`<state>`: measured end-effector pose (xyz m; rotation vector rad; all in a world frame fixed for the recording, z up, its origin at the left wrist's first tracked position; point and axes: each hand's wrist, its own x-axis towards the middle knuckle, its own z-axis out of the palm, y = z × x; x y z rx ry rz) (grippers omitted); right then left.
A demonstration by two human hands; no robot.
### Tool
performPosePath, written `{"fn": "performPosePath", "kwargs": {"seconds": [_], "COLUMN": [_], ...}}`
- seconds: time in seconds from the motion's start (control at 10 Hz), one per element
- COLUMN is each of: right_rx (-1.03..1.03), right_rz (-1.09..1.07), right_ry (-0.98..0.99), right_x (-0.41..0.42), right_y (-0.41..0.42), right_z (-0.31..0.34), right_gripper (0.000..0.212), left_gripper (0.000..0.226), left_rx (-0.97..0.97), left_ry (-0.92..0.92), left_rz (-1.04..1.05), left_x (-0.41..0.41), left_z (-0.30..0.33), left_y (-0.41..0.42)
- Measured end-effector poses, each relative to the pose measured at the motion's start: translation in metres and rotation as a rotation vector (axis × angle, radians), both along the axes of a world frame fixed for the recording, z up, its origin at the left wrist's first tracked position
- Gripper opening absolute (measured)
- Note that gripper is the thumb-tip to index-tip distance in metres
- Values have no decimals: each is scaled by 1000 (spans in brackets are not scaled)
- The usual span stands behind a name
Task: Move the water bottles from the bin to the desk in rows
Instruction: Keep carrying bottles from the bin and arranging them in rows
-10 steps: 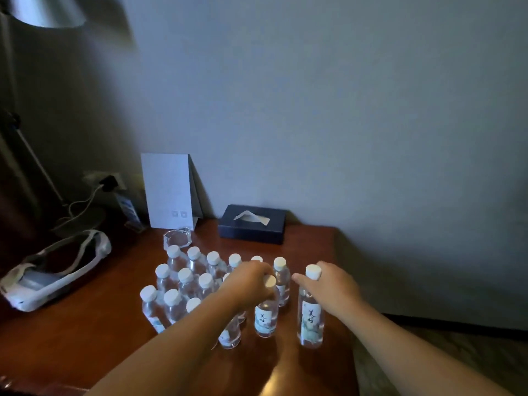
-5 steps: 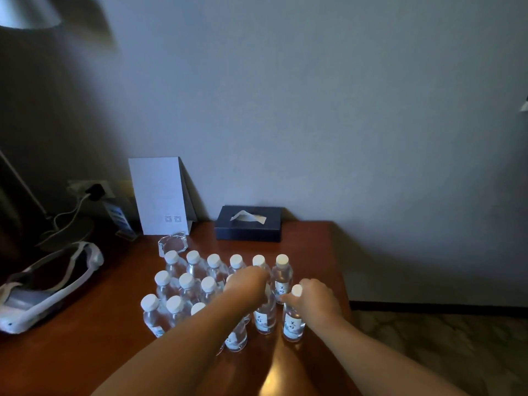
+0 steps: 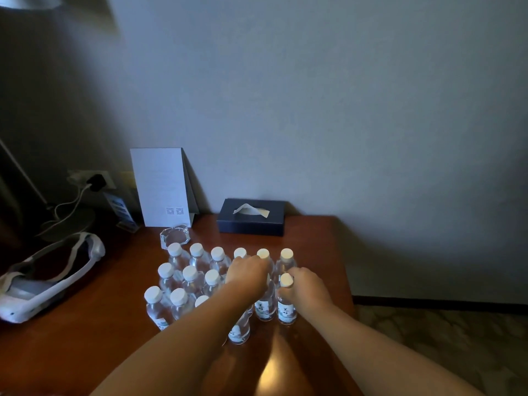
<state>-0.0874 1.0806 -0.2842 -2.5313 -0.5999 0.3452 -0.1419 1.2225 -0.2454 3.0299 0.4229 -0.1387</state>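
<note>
**Bottles lined up on the wooden surface**

We're looking down on a reddish wooden surface (image 3: 308, 238) pushed against a plain pale wall, in dim light. At the back sits a dark tissue box (image 3: 251, 216) with a white tissue poking out of its slot, and beside it a white card (image 3: 160, 186) leans on the wall. A clear glass ashtray (image 3: 174, 237) stands in front of the card; we cannot tell what, if anything, is in it. A white headset (image 3: 43, 281) lies at the far left.

The water bottles (image 3: 183, 278) stand in rows mid-surface, every one upright, long axis vertical, white caps pointing up, clear water inside. The left hand (image 3: 248, 274) lies over the top of one bottle in the middle row, fingers curled down around it. The right hand (image 3: 307, 288) grips the end bottle (image 3: 286, 307) just under its cap, fingers wrapped round the neck, its base on the surface at the right end of that row.
</note>
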Motion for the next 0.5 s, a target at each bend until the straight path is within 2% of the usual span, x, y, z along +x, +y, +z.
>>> {"fn": "performPosePath", "kwargs": {"seconds": [0.1,0.3,0.4,0.5], "right_rx": [9,108,121,180], "right_rz": [-10,-68,52,55], "right_ry": [-7,88,200,66], "right_x": [1,-1,-20,-28], "right_y": [0,-1,3,-5], "right_z": [-6,-1,5,5], "right_gripper": [38,28,46,40], "left_gripper": [33,43,46,35], "left_rx": [61,36,-44,-113], "left_ry": [19,16,-38,-56], "left_rz": [-2,-10,-15,-33], "left_x": [0,-1,-23,-26], "left_z": [-4,2,12,23], "left_y": [4,0,-11,-28]}}
